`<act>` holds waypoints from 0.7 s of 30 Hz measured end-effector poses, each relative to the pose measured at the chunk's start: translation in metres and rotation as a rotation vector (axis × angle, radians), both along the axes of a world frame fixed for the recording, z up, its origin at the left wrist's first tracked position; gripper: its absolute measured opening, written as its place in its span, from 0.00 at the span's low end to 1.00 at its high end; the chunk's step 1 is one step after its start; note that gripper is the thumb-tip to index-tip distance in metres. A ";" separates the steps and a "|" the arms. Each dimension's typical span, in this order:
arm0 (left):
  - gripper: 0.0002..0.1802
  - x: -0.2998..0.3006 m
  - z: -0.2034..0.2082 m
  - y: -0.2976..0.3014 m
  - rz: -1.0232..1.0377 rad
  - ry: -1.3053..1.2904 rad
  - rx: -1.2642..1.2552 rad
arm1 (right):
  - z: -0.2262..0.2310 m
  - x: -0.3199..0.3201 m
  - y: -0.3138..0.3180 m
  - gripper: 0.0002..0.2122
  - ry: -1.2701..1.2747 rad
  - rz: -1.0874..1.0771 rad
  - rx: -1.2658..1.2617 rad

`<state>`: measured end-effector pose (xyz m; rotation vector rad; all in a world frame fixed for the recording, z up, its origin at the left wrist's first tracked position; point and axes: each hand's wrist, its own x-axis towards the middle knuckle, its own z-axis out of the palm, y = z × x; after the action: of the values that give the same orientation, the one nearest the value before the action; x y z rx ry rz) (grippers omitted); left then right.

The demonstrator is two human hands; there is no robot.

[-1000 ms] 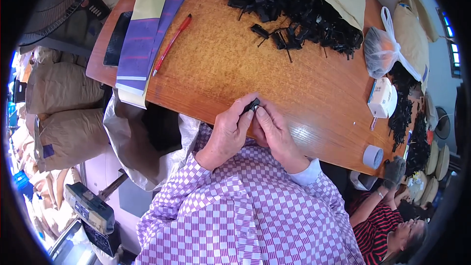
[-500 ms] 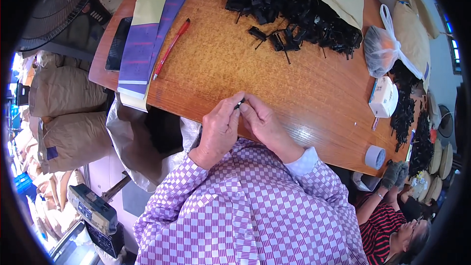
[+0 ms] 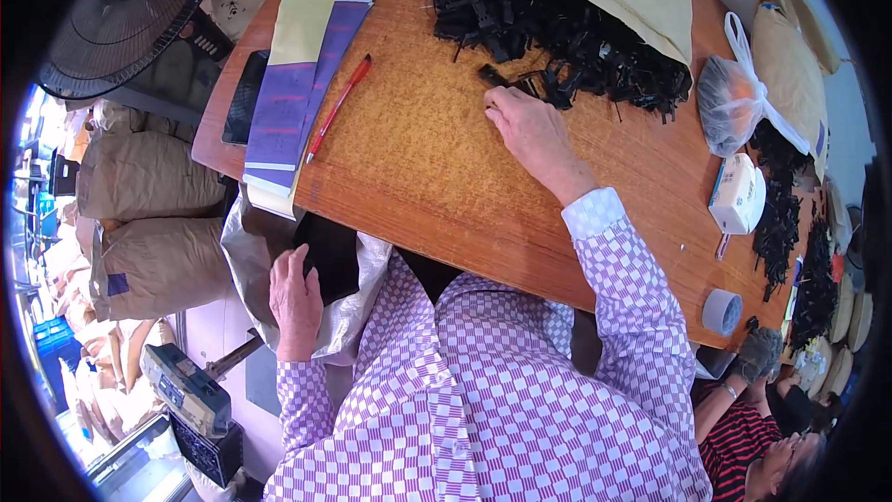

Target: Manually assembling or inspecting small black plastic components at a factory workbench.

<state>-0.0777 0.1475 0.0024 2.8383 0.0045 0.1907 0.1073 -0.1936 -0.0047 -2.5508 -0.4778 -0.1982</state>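
My right hand [image 3: 539, 138] reaches across the table to the near edge of a heap of small black plastic parts [image 3: 567, 37]. Its fingers are bent and closed on a black plastic part [image 3: 492, 75], partly hidden by the fingertips. At the lower left, my left hand [image 3: 296, 305] is over the mouth of a whitish woven sack [image 3: 367, 293] beside the table edge. Its fingers are stretched out and somewhat apart, with the dark inside of the sack behind them. A small dark shape shows by its fingertips; I cannot tell whether it is a part.
Purple-and-yellow paper strips [image 3: 279, 112], a phone [image 3: 245, 98] and a red pen [image 3: 339, 107] lie on the table's left. To the right are a knotted plastic bag [image 3: 734, 102], a tissue pack [image 3: 739, 195] and a tape roll [image 3: 722, 312]. A gloved co-worker [image 3: 743, 428] sits at lower right.
My hands were together at the table's near edge, holding a small dark piece. They have parted: the left went down-left to the sack, the right forward to the black parts.
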 end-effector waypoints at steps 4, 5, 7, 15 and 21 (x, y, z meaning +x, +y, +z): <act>0.22 0.018 0.010 -0.036 0.093 -0.010 -0.511 | 0.005 -0.007 0.010 0.08 -0.136 0.050 0.208; 0.27 0.027 0.015 -0.051 0.113 0.080 -0.732 | 0.021 -0.017 0.019 0.07 -0.015 0.069 0.346; 0.36 0.052 0.024 -0.087 0.034 0.199 -1.034 | 0.025 -0.036 0.024 0.06 0.175 0.114 0.607; 0.37 0.102 0.011 -0.143 -0.328 0.432 -1.438 | 0.037 -0.092 0.026 0.08 0.667 0.042 0.914; 0.27 0.089 0.008 -0.151 -0.364 0.387 -1.195 | 0.028 -0.102 0.034 0.06 0.708 -0.089 1.055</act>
<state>0.0116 -0.0036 0.0101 1.6029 -0.2302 -0.3396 0.0055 -0.1597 0.0233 -1.4504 0.0467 0.3404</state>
